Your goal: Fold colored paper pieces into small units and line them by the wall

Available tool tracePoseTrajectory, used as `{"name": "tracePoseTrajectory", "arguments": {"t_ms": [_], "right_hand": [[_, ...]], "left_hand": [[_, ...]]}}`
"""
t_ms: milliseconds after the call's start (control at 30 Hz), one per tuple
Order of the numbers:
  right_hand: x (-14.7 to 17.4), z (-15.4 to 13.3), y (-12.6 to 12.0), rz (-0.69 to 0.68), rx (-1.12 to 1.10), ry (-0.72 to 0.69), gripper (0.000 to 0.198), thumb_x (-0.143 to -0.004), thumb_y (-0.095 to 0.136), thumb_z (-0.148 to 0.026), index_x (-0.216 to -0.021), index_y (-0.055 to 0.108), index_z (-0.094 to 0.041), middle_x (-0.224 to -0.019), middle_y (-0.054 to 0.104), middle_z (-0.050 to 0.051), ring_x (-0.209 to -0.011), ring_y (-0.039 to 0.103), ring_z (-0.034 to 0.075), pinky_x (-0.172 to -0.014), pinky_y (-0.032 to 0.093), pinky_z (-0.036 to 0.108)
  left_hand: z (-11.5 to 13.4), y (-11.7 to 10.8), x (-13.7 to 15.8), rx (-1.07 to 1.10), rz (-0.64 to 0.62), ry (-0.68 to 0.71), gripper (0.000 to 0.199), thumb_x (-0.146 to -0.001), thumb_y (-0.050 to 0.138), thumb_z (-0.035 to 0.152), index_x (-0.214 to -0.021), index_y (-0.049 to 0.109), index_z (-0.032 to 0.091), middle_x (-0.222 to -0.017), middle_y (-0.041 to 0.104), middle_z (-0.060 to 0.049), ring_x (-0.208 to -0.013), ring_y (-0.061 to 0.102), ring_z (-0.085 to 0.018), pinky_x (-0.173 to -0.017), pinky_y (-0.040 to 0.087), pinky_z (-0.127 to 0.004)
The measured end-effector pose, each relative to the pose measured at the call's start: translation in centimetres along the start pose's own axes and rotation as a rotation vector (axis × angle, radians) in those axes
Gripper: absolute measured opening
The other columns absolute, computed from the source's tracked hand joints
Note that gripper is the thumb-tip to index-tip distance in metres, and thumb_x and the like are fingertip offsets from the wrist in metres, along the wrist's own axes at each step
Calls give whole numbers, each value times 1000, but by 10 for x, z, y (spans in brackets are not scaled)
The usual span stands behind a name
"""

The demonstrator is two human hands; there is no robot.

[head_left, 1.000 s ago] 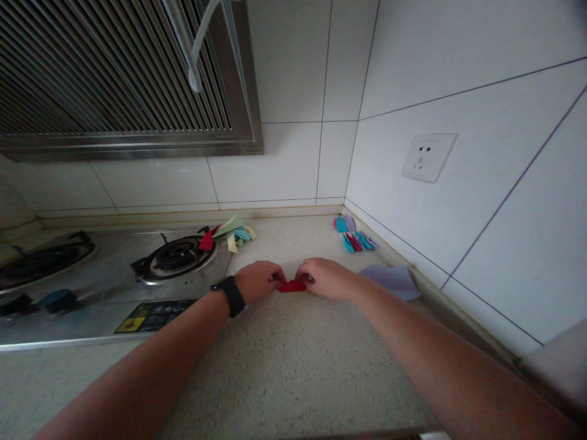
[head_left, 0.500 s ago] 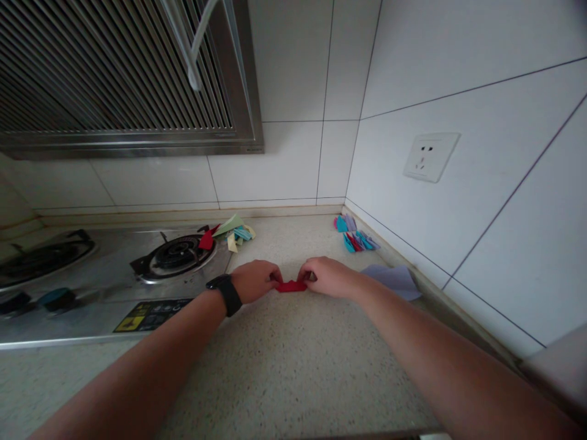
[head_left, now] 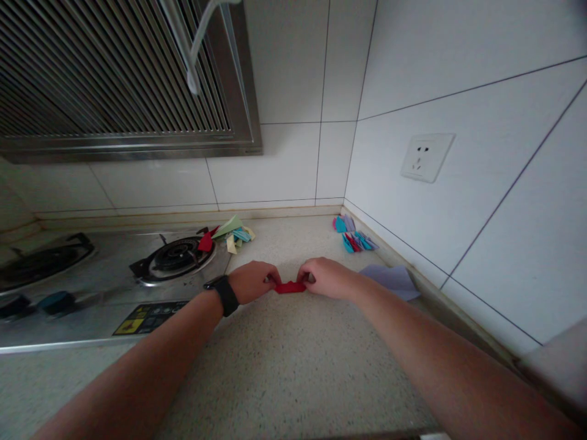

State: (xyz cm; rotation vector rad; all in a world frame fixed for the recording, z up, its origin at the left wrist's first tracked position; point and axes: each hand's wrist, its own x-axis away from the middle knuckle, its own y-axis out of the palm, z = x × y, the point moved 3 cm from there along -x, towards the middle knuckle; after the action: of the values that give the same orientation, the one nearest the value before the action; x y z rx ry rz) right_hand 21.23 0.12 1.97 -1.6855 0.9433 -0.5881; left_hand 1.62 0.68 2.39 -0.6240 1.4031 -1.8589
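Observation:
A small piece of folded red paper (head_left: 290, 287) lies low over the speckled countertop (head_left: 293, 354), stretched sideways between my two hands. Its left end is pinched in the fingers of my left hand (head_left: 254, 281), which wears a black watch on the wrist. At the other end, the thumb and fingers of my right hand (head_left: 325, 277) are closed on the paper. The fingertips cover both ends, so its full outline is hidden.
Behind my right wrist lies a lilac paper sheet (head_left: 394, 282). Folded coloured papers (head_left: 358, 241) sit in the back right corner. More folded papers (head_left: 236, 232) rest by the gas burner (head_left: 181, 256) at left. A range hood (head_left: 137, 79) hangs above.
The view has shifted very slightly. Both hands keep hold of the red paper's ends in nearly the same place; nothing else has visibly moved.

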Motion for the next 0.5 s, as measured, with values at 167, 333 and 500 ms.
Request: {"name": "tracePoseTrajectory", "arguments": {"t_ms": [167, 333, 500], "right_hand": [[-1, -1, 1, 8, 18, -5, 18, -71, 61, -15, -86, 70, -20, -85, 70, 4, -74, 62, 15, -60, 37, 22], [-2, 0, 3, 20, 21, -40, 16, -71, 62, -13, -84, 69, -19, -84, 69, 4, -75, 60, 15, -63, 37, 23], [-2, 0, 3, 16, 15, -91, 15, -70, 61, -13, -81, 69, -19, -83, 68, 4, -74, 59, 15, -64, 38, 23]], "left_hand": [[0, 2, 0, 2, 6, 7, 22, -79, 53, 23, -93, 70, 21, -90, 71, -2, -80, 62, -16, -70, 43, -25], [2, 2, 1, 1, 21, 30, 21, -78, 52, 21, -91, 69, 20, -88, 70, -2, -79, 62, -16, -70, 43, -25], [8, 0, 2, -32, 43, 66, 18, -76, 52, 18, -86, 67, 18, -83, 67, -3, -76, 59, -16, -68, 41, -25]]}}
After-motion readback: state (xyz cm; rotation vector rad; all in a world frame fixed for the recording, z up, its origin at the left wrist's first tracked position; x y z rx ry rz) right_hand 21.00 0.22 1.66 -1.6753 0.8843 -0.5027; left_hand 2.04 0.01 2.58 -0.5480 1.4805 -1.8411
